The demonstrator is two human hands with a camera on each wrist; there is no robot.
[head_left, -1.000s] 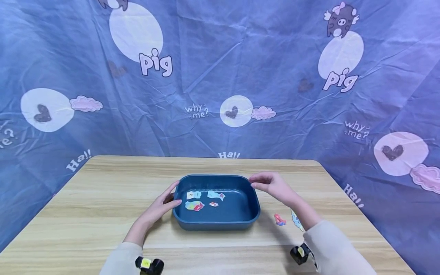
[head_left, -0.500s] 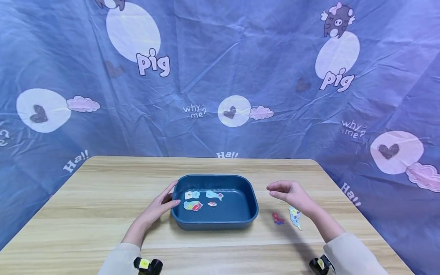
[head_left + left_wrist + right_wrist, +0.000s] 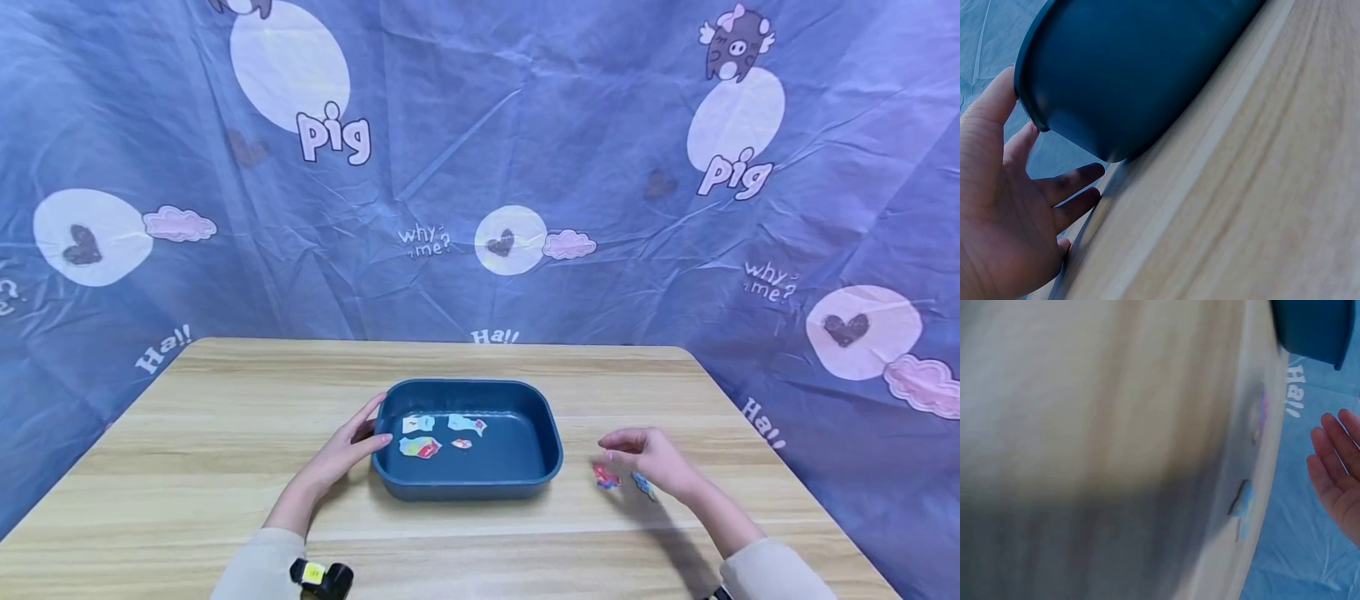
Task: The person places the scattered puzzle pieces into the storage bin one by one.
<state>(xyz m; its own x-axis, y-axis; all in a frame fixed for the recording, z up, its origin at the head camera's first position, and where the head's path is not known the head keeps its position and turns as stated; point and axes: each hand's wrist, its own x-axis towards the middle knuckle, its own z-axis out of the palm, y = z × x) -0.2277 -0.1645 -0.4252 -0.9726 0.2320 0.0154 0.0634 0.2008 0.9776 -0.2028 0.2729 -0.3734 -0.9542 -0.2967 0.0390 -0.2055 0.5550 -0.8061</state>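
Tray (image 3: 540, 467), dark blue, rectangular with rounded corners, stands at the middle of the table (image 3: 187, 467), holding four small coloured paper cutouts (image 3: 420, 447) on its floor.

Left hand (image 3: 341, 454): at the tray's left end, fingers straight and relaxed, thumb lying against the rim, the other fingers beside the outer wall; the left wrist view shows the palm open next to the tray wall, gripping nothing.

Right hand (image 3: 652, 457): to the right of the tray, apart from it, low over the table, fingers loosely extended, holding nothing that can be seen. Just below its fingertips lie a red cutout (image 3: 604, 477) and a pale blue cutout (image 3: 642, 485) on the table, the blue one partly hidden by the hand. Whether the fingers touch either cannot be told. Right wrist view is blurred.

Backdrop (image 3: 480, 150), blue cloth behind the table: printed words "pig", "why me?" and "Ha!!", with white circles, dark hearts, pink clouds and a cartoon pig.
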